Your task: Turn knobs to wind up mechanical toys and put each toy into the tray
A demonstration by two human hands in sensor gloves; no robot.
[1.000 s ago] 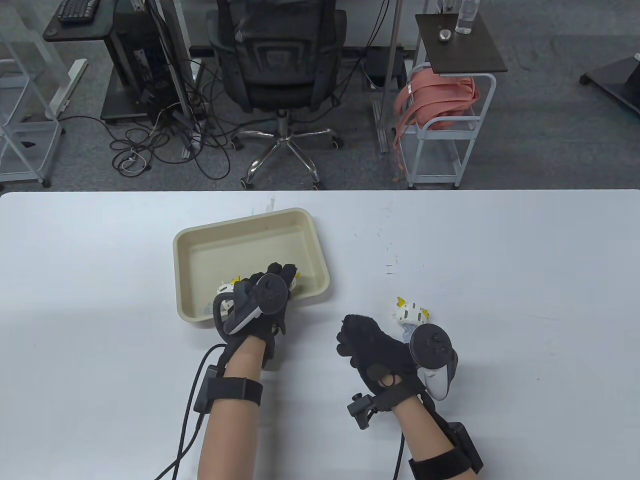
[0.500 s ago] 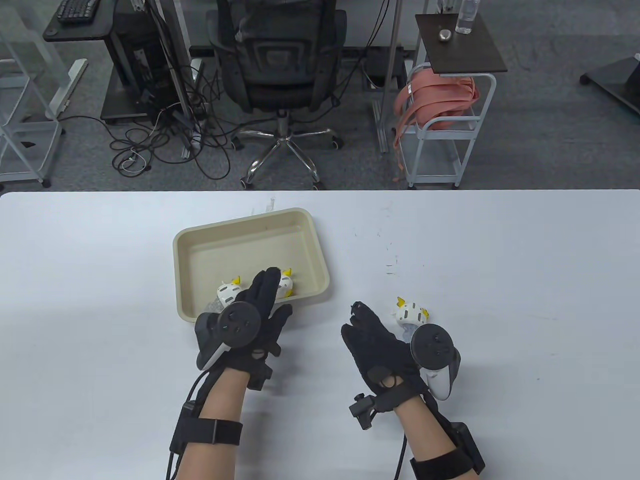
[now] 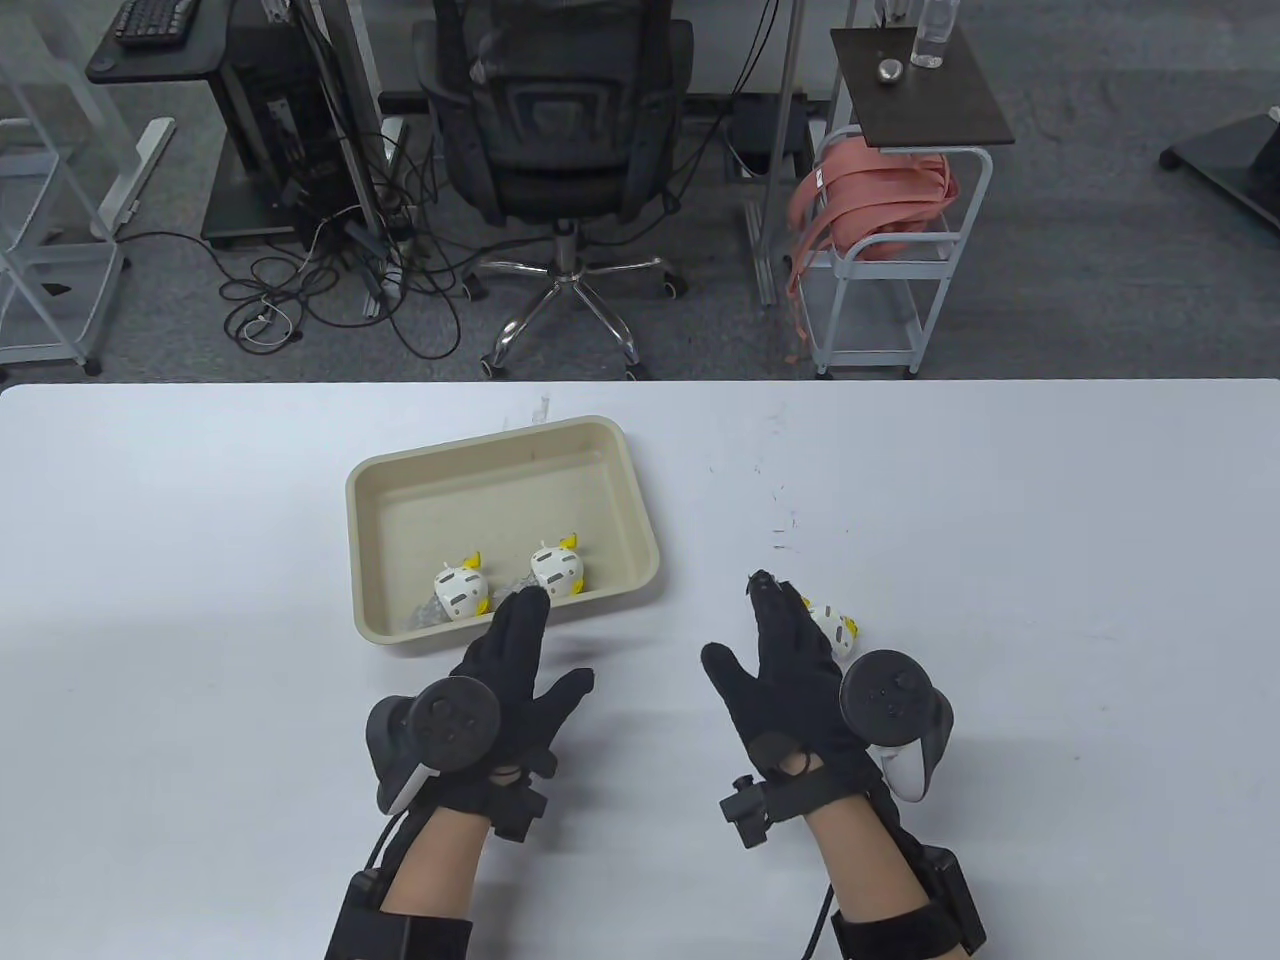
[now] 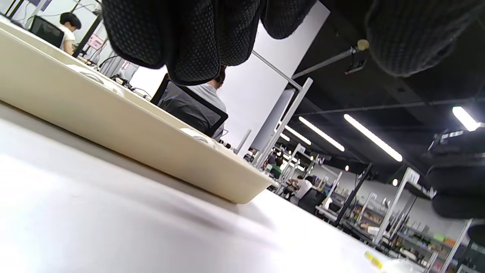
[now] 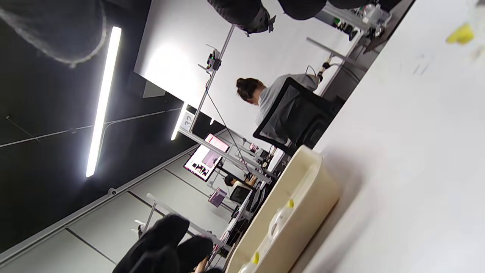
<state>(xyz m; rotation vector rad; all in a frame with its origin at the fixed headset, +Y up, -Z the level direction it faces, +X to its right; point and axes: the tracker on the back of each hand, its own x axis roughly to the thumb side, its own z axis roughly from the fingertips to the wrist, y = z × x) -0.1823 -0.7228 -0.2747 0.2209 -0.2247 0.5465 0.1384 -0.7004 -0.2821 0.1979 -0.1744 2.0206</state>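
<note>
Two white wind-up toys with yellow horns, one [image 3: 460, 591] and the other [image 3: 557, 568], lie in the near part of the beige tray [image 3: 620, 450]. My left hand [image 3: 525, 645] hovers just in front of the tray's near rim, fingers straight, holding nothing. A third toy [image 3: 836, 626] lies on the table at the right, partly hidden behind my right hand [image 3: 775, 625], whose fingers are stretched out beside it and hold nothing. In the left wrist view the tray wall [image 4: 125, 132] fills the left. The right wrist view shows the tray [image 5: 299, 204] with toys inside.
The white table [image 3: 1050, 560] reaches to both sides. Behind its far edge stand an office chair [image 3: 560, 120], a small cart with a pink bag [image 3: 880, 210], and cables on the floor.
My left hand let go of the second toy in the tray and drew back toward me, fingers now straight. My right hand uncurled and reached forward beside the third toy.
</note>
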